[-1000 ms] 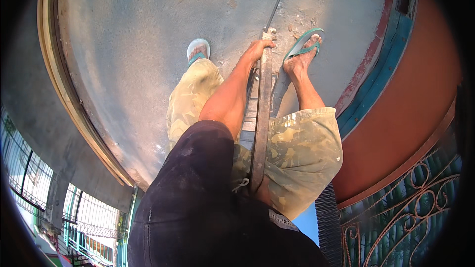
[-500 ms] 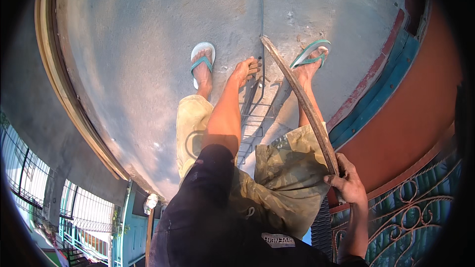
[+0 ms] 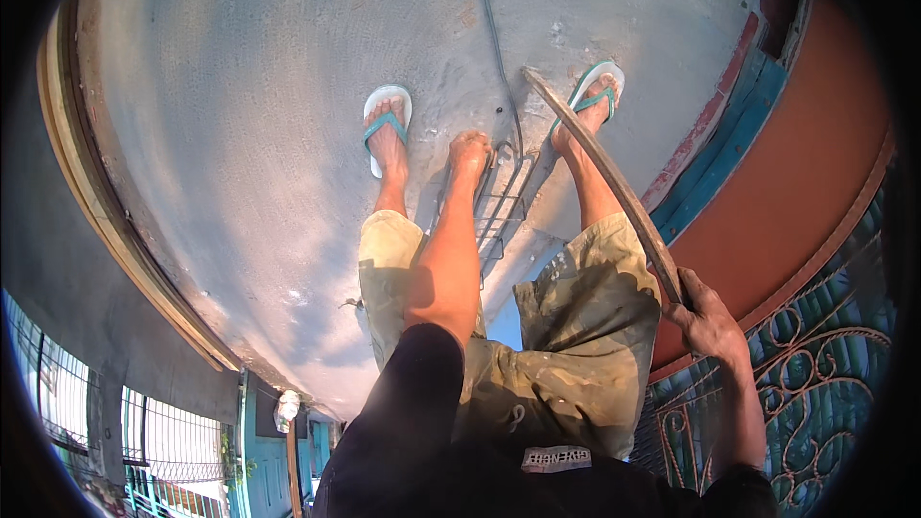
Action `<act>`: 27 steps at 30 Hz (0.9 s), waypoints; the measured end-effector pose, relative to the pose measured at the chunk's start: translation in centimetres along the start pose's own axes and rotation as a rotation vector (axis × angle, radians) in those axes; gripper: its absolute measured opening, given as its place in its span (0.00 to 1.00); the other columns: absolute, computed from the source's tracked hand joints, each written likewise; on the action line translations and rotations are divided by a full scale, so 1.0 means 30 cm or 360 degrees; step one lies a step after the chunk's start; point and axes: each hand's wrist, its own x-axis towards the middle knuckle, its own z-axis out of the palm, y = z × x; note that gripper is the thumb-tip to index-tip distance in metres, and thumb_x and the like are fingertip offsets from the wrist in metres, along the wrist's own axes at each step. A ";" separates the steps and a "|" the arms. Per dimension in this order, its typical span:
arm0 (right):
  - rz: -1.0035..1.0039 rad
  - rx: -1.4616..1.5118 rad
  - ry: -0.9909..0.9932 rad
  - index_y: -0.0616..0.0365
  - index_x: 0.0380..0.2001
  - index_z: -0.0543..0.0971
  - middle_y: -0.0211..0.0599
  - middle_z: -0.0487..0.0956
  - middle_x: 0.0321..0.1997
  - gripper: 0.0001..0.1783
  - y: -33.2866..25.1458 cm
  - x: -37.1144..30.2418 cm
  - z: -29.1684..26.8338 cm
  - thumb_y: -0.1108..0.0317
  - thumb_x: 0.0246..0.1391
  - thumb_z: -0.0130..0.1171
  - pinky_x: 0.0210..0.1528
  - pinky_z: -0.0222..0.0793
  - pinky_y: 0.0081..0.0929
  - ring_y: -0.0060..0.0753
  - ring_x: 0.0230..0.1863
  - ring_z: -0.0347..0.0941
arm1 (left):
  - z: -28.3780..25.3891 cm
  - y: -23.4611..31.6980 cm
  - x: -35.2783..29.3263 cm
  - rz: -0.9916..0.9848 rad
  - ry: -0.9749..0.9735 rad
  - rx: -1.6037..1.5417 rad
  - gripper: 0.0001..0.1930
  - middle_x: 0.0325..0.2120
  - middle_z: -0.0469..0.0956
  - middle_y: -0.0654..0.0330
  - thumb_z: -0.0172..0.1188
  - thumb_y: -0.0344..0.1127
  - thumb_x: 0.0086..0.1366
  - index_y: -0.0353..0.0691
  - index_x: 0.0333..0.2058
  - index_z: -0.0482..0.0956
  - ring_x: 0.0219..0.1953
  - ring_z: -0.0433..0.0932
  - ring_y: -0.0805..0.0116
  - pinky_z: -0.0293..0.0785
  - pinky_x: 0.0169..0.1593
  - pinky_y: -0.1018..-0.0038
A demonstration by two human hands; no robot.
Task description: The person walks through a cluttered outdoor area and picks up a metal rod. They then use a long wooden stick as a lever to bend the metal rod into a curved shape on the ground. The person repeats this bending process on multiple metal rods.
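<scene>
Low over the grey floor (image 3: pixel 240 134), my left hand (image 3: pixel 470 147) curls tight around the metal frame's (image 3: pixel 507 190) end; my right hand (image 3: pixel 708 318) clasps the wooden strip (image 3: pixel 612 171) firmly.

Two hands (image 3: pixel 470 152) (image 3: pixel 715 323), two sandals (image 3: pixel 386 123) (image 3: pixel 601 98), one wooden stick (image 3: pixel 622 191)

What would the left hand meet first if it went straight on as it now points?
Probably the grey ground ahead of the left hand, perhaps the dark rod; depth is unclear.
</scene>
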 end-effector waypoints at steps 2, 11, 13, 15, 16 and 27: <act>0.0069 -0.0262 0.0013 0.66 0.57 0.65 0.62 0.78 0.42 0.30 -0.030 -0.008 0.008 0.62 0.53 0.55 0.51 0.68 0.47 0.58 0.48 0.75 | -0.050 0.155 -0.057 0.0101 -0.0022 -0.0104 0.21 0.41 0.81 0.51 0.55 0.36 0.65 0.28 0.54 0.72 0.39 0.82 0.66 0.74 0.43 0.73; 0.0096 -0.0026 0.0019 0.68 0.51 0.74 0.56 0.80 0.40 0.28 -0.159 -0.080 0.055 0.59 0.49 0.56 0.49 0.70 0.41 0.48 0.46 0.78 | -0.507 0.586 -0.257 0.0621 -0.0046 0.0710 0.22 0.41 0.81 0.49 0.55 0.37 0.65 0.27 0.52 0.73 0.43 0.82 0.61 0.74 0.43 0.70; 0.0061 0.0003 0.0098 0.67 0.52 0.75 0.56 0.80 0.42 0.29 -0.106 -0.079 0.085 0.58 0.48 0.57 0.49 0.70 0.41 0.47 0.47 0.78 | -0.606 0.608 -0.290 0.0568 0.0010 0.0885 0.22 0.40 0.81 0.48 0.56 0.37 0.64 0.26 0.52 0.73 0.42 0.82 0.61 0.74 0.42 0.69; 0.0089 0.0186 0.0103 0.67 0.52 0.75 0.57 0.80 0.43 0.30 0.001 -0.044 0.138 0.58 0.48 0.57 0.50 0.70 0.41 0.47 0.47 0.78 | -0.717 0.566 -0.260 0.0578 0.0005 0.1056 0.23 0.39 0.81 0.48 0.57 0.37 0.63 0.24 0.52 0.73 0.40 0.82 0.60 0.75 0.42 0.69; 0.0091 0.0281 0.0104 0.66 0.53 0.75 0.58 0.80 0.43 0.31 0.040 -0.031 0.170 0.57 0.47 0.57 0.50 0.70 0.41 0.47 0.47 0.78 | -0.736 0.552 -0.273 0.0570 0.0010 0.1135 0.23 0.38 0.81 0.47 0.58 0.37 0.63 0.24 0.51 0.73 0.38 0.82 0.60 0.76 0.42 0.69; -0.0005 0.1551 0.0166 0.68 0.44 0.76 0.61 0.77 0.46 0.27 0.320 0.216 0.936 0.57 0.47 0.57 0.53 0.67 0.37 0.49 0.50 0.74 | -0.540 0.635 -0.392 0.0636 -0.0369 0.1714 0.24 0.35 0.81 0.46 0.59 0.38 0.62 0.21 0.49 0.73 0.33 0.82 0.62 0.77 0.37 0.71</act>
